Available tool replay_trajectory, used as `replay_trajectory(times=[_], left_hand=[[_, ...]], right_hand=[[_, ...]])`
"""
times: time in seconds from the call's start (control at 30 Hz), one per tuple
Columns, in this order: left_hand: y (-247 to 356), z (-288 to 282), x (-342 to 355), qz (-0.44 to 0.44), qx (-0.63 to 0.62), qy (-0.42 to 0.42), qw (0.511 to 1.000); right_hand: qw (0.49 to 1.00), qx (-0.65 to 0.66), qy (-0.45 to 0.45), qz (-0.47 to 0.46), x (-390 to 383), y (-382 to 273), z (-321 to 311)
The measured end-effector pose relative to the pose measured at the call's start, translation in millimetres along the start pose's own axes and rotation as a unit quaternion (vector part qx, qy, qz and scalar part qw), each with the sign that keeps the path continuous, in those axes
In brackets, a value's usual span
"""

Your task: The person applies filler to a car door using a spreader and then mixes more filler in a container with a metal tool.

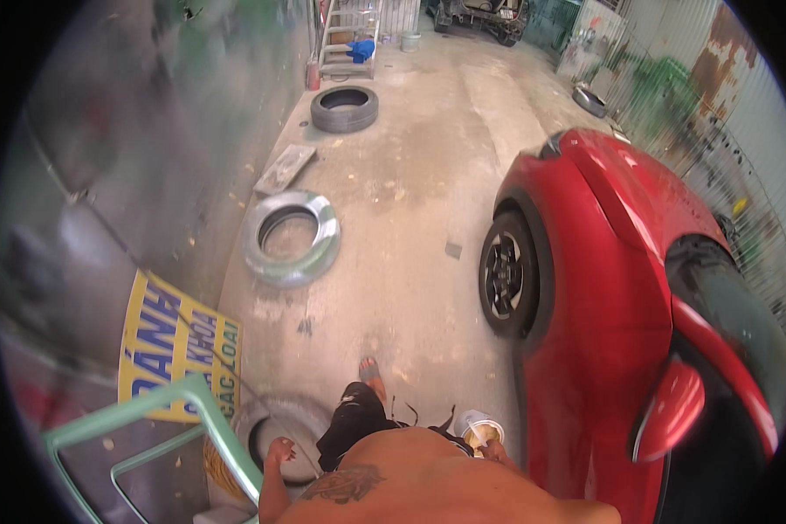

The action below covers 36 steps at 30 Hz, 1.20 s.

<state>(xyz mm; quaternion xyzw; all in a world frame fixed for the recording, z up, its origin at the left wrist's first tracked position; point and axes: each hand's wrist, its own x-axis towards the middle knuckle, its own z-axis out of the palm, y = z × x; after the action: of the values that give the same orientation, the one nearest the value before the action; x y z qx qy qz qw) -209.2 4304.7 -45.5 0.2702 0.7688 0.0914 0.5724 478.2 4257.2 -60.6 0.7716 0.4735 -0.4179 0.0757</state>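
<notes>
My right hand [495, 451] grips the edge of a small white bucket [465, 420] at my right side. Inside the bucket lies a yellowish substance [487, 431], and a pale stick-like piece crosses it. What exactly these are is too small to make out. My left hand [281, 451] hangs at my left side with loosely bent fingers and nothing seen in it. Close to that hand are a tire [310, 410] on the floor and a light green car door frame [203, 403].
A red car [585, 349] stands close on my right, its mirror [672, 410] sticking out. Along the left wall are a yellow sign [153, 349], a silvery-green tire [321, 249], a flat slab [286, 169] and a dark tire [344, 116]. A ladder [345, 57] stands far ahead.
</notes>
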Motion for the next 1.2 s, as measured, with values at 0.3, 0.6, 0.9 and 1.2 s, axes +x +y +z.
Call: replay_trajectory(times=[0.3, 0.6, 0.9, 1.2], left_hand=[[457, -130, 218, 0.15, 0.104, 0.086, 0.979], [720, -155, 402, 0.175, 0.098, -0.002, 0.98], [943, -95, 468, -0.05, 0.005, 0.006, 0.999], [1257, -38, 728, -0.073, 0.072, -0.084, 0.991]], right_hand=[[0.983, 0.13, -0.115, 0.067, 245, -186, -218], [0.947, 0.276, -0.113, 0.119, 504, -340, -390], [0.934, 0.33, 0.027, 0.135, 715, -439, -646], [0.906, 0.389, 0.01, 0.169, 942, -555, -870]])
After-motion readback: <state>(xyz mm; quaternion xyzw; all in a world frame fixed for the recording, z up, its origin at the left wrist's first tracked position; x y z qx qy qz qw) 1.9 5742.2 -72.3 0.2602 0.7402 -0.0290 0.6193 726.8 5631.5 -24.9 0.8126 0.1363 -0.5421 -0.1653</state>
